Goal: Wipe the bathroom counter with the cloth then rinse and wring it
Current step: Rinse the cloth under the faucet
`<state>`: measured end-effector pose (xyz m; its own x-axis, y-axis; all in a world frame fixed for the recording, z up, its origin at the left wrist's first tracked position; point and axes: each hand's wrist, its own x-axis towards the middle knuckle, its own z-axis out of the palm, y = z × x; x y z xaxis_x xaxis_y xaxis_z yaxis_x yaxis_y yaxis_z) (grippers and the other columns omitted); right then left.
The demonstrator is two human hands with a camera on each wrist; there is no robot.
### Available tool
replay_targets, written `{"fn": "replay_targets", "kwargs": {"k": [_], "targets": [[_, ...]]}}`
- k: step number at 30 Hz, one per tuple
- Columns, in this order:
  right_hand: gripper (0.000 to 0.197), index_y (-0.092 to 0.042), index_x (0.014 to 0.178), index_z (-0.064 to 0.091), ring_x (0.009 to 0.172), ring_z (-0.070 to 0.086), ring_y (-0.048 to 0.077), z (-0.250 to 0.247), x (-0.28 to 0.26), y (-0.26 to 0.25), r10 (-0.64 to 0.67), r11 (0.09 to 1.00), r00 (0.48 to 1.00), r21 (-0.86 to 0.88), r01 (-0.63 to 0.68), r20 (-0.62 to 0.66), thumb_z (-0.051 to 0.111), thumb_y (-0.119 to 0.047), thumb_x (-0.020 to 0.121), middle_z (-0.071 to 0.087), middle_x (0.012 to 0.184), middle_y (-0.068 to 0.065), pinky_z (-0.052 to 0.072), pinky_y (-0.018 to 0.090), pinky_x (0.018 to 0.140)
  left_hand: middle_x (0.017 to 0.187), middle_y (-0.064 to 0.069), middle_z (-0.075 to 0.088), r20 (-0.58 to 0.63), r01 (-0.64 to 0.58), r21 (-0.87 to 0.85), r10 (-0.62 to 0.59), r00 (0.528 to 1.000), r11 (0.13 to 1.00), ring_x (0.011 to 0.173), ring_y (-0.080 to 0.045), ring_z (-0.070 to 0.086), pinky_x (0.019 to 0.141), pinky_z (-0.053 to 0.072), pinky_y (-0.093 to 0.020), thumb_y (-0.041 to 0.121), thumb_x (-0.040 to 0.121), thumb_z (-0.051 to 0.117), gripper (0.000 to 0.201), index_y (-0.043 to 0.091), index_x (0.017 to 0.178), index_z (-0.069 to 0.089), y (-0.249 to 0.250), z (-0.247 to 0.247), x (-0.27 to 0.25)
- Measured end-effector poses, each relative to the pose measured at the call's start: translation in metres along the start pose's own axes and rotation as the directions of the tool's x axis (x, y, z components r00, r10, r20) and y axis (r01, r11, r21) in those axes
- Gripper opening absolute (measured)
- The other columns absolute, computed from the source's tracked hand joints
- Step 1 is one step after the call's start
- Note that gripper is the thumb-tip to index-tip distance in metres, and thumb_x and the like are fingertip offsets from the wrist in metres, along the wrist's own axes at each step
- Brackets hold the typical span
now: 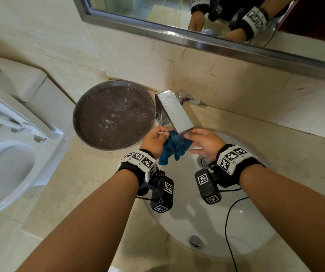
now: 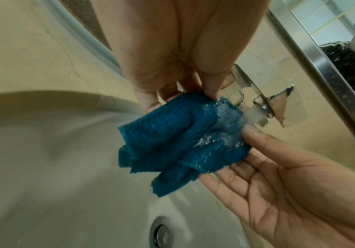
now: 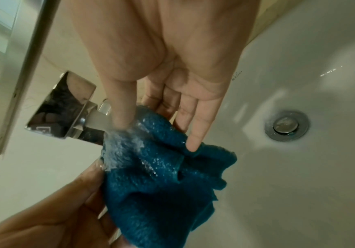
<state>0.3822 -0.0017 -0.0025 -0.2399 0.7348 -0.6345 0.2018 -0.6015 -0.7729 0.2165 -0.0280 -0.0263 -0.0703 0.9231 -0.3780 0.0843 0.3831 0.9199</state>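
A blue cloth (image 1: 174, 148) hangs over the white sink (image 1: 197, 222), right under the chrome faucet spout (image 1: 174, 110). Water runs from the spout (image 2: 267, 107) onto the cloth (image 2: 172, 139) and wets its upper part. My left hand (image 1: 153, 138) pinches the cloth's top edge between thumb and fingers (image 2: 211, 94). My right hand (image 1: 197, 138) holds the other side, thumb on top in the stream and fingers (image 2: 257, 169) beneath the cloth. In the right wrist view the cloth (image 3: 162, 193) is bunched and drapes down between both hands.
A dark round tray (image 1: 114, 116) lies on the beige counter (image 1: 79, 173) left of the faucet. The faucet lever (image 1: 189, 98) sits by the wall under the mirror (image 1: 216, 36). A toilet (image 1: 6, 163) stands at the left. The drain (image 3: 285, 125) lies below the cloth.
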Motion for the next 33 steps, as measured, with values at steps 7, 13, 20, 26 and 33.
{"fn": "replay_targets", "kwargs": {"k": [7,13,20,26,33], "targets": [[0.01,-0.013,0.102,0.058,0.096,0.062,0.022,0.01,0.0,0.002,0.012,0.987,1.0,0.159,-0.014,0.014,0.051,-0.015,0.094,0.063,0.104,0.008,0.053,0.037,0.083,0.082,-0.003,0.058,-0.012,0.028,0.01,-0.028,1.0,1.0,0.082,-0.023,0.052,0.088,0.047,-0.047,0.011,0.096,0.045,0.023,0.025,0.08,0.055,-0.006,-0.002,0.0],[0.008,-0.012,0.102,0.052,0.087,0.064,0.023,0.014,0.002,0.004,0.022,0.951,0.999,0.308,-0.029,0.026,0.046,-0.013,0.097,0.062,0.098,0.01,0.054,0.035,0.073,0.097,-0.004,0.064,0.021,0.04,-0.013,-0.04,0.999,0.999,0.096,-0.023,0.059,0.098,0.046,-0.047,0.013,0.098,0.043,0.023,0.026,0.091,0.061,-0.005,-0.002,-0.001],[0.012,-0.011,0.107,0.051,0.09,0.063,0.024,0.013,0.003,0.005,0.021,0.932,0.999,0.362,-0.032,0.035,0.046,-0.014,0.097,0.063,0.1,0.012,0.054,0.037,0.078,0.112,-0.009,0.063,0.044,0.046,0.02,-0.047,0.998,0.999,0.108,-0.026,0.058,0.101,0.044,-0.046,0.018,0.1,0.041,0.022,0.018,0.108,0.061,-0.001,-0.002,-0.001],[0.007,-0.013,0.101,0.051,0.085,0.066,0.021,0.01,0.002,0.0,-0.01,0.927,1.0,0.375,0.008,0.004,0.05,-0.012,0.094,0.065,0.094,0.01,0.054,0.032,0.068,0.102,-0.007,0.064,0.075,0.092,0.001,-0.092,0.993,0.996,0.098,-0.023,0.059,0.099,0.046,-0.047,0.015,0.097,0.047,0.016,0.019,0.101,0.062,-0.004,0.0,-0.002],[0.005,-0.013,0.099,0.05,0.084,0.066,0.021,0.005,0.003,-0.001,-0.014,0.921,0.999,0.388,0.027,-0.034,0.049,-0.012,0.095,0.065,0.095,0.01,0.055,0.031,0.065,0.107,-0.012,0.06,0.13,0.207,-0.067,-0.197,0.972,0.976,0.105,-0.03,0.058,0.089,0.05,-0.044,0.019,0.098,0.045,0.012,0.015,0.099,0.057,0.0,0.004,-0.005]]}}
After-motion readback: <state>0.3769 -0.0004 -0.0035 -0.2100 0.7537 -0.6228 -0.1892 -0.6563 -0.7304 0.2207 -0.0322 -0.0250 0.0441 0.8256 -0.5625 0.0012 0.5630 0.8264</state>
